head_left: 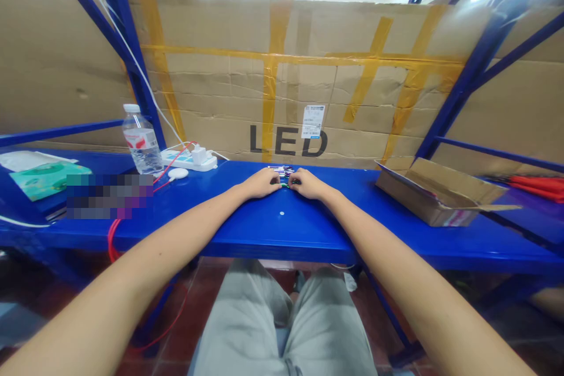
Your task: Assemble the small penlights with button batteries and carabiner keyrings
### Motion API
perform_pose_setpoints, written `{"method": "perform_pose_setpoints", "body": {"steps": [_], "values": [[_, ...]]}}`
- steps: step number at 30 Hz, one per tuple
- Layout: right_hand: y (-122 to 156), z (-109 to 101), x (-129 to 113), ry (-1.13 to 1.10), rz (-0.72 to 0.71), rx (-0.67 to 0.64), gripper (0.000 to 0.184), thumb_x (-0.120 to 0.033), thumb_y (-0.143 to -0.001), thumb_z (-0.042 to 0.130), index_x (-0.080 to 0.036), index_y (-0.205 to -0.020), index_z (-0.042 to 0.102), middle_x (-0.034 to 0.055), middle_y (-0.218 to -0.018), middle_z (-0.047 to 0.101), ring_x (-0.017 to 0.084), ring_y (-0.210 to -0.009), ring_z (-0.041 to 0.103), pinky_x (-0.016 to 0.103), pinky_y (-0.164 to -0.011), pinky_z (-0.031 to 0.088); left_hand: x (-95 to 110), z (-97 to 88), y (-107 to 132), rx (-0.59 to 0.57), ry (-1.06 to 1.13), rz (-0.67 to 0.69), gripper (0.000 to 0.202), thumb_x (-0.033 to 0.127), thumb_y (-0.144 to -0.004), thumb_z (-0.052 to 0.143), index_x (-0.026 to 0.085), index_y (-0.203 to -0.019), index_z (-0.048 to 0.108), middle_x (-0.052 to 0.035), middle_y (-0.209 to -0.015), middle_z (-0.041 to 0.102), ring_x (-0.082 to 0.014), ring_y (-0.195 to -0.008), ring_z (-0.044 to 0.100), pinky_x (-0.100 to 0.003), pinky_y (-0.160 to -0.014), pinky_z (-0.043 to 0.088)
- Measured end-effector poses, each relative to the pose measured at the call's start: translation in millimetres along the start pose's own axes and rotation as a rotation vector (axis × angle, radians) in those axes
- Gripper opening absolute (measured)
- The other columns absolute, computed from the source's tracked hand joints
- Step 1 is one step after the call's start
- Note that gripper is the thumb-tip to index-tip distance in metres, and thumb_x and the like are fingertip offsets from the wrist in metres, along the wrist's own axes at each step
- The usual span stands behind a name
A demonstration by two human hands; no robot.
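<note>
My left hand [263, 183] and my right hand [307, 184] meet over the middle of the blue table, both with fingers curled in a pinch. Between their fingertips is a thin pen-like stick [284, 185] with a green part; most of it is hidden by the fingers. Just beyond the hands lies a small pile of thin, pen-like sticks [281, 170], white, dark and purplish. They are too small to make out fully. A small pale round spot [282, 213] shows on the tabletop nearer to me.
An open cardboard box [434, 211] stands at the right. On the left are a water bottle [141, 144], a white power strip [207, 161], red cables and a green tissue pack [50, 179]. Tall cardboard [211, 94] backs the blue table [247, 229].
</note>
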State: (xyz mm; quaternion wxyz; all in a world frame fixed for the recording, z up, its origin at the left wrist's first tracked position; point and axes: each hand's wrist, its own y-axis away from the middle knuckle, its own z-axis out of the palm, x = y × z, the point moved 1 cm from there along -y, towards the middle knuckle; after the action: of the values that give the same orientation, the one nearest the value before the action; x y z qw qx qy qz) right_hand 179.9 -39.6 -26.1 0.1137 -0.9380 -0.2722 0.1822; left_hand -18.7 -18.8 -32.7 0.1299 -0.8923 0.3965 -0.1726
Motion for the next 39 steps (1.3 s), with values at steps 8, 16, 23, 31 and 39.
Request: {"method": "perform_pose_setpoints", "body": {"steps": [8, 16, 23, 31, 39], "values": [[-2, 3, 2, -0.223, 0.013, 0.086, 0.008, -0.011, -0.087, 0.052, -0.018, -0.089, 0.055, 0.0022, -0.079, 0.064, 0.017, -0.074, 0.057, 0.027, -0.071, 0.041, 12, -3.0, 5, 0.084, 0.065, -0.097, 0.02, 0.022, -0.094, 0.047, 0.017, -0.11, 0.057, -0.0105, -0.107, 0.07, -0.0254, -0.099, 0.066, -0.036, -0.085, 0.05], [-4, 6, 4, -0.383, 0.071, 0.082, 0.012, -0.011, -0.084, 0.055, -0.016, -0.094, 0.059, -0.0004, -0.07, 0.064, 0.015, -0.066, 0.059, 0.026, -0.068, 0.044, 20, -5.8, 4, 0.072, 0.059, -0.037, 0.018, 0.027, -0.094, 0.05, 0.017, -0.107, 0.059, -0.0111, -0.109, 0.07, -0.0267, -0.101, 0.065, -0.038, -0.088, 0.049], [-2, 0, -1, -0.312, 0.026, 0.08, 0.016, -0.013, -0.085, 0.054, -0.016, -0.07, 0.058, -0.0002, -0.064, 0.063, 0.014, -0.065, 0.056, 0.025, -0.064, 0.04, 17, -4.1, 5, 0.06, 0.012, -0.046, 0.016, 0.029, -0.097, 0.047, 0.019, -0.096, 0.058, -0.0092, -0.097, 0.07, -0.0249, -0.09, 0.065, -0.035, -0.08, 0.049], [0, -2, -2, -0.207, -0.06, 0.145, 0.016, -0.007, -0.083, 0.055, -0.015, -0.082, 0.068, 0.0036, -0.079, 0.07, 0.016, -0.074, 0.059, 0.025, -0.072, 0.041, 24, -4.8, 4, 0.022, 0.093, -0.053, 0.025, 0.022, -0.098, 0.039, 0.018, -0.089, 0.062, -0.0073, -0.083, 0.069, -0.0221, -0.081, 0.064, -0.033, -0.079, 0.047], [-1, -1, -6, -0.174, -0.03, 0.156, 0.014, -0.012, -0.085, 0.055, -0.014, -0.08, 0.068, 0.0042, -0.077, 0.069, 0.016, -0.073, 0.057, 0.025, -0.07, 0.04, 21, -4.1, 3, 0.021, 0.123, -0.085, 0.025, 0.025, -0.097, 0.041, 0.017, -0.09, 0.063, -0.0073, -0.084, 0.07, -0.0217, -0.078, 0.063, -0.034, -0.076, 0.048]]}}
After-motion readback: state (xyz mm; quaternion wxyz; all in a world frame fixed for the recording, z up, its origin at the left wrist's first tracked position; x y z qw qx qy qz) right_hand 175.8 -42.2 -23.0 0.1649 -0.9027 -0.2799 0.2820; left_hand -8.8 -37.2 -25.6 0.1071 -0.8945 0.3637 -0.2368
